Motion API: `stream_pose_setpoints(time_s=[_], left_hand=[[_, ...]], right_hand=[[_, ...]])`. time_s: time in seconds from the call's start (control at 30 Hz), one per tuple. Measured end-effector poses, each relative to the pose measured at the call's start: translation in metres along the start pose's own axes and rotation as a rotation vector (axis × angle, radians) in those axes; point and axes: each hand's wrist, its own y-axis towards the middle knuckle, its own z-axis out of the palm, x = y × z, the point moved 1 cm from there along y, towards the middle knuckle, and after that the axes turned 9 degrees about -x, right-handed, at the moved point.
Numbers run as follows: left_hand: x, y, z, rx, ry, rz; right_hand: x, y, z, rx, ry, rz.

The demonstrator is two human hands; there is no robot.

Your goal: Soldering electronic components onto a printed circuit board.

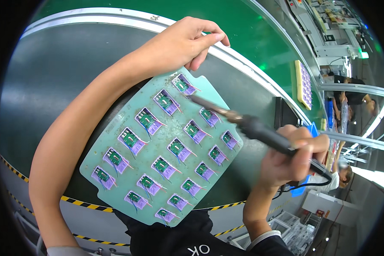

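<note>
My right hand (288, 160) is wrapped round the black handle of a soldering iron (262, 131). Its dark tip reaches left over the pale green tray (128, 115), beside the upper pockets; whether it touches anything I cannot tell. Rows of purple housings sit in the tray, each with a green circuit board (148, 120) and thin red and blue wires. Beyond the tray's far corner, my left hand (187, 42) bends over the metal rail, thumb and forefinger pressed together; anything between them is hidden. My left forearm lies along the tray's left side.
The tray rests on a dark work surface (59, 55) bordered by a metal rail (115, 18). Past it runs a green surface (251, 47) carrying a yellowish tray (303, 85) of purple parts. A black cable hangs from the iron. Other people (350, 96) are at far right.
</note>
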Motion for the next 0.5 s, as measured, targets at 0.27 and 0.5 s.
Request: stream_pose_setpoints(time_s=[0.27,0.5], left_hand=[[-0.008,0.005,0.008,0.024,0.067,-0.002],[-0.014,0.009,0.016,0.019,0.059,-0.027]], right_hand=[[0.008,0.037,-0.072,-0.343,0.197,0.199],[-0.011,0.034,-0.121,-0.264,0.263,0.263]])
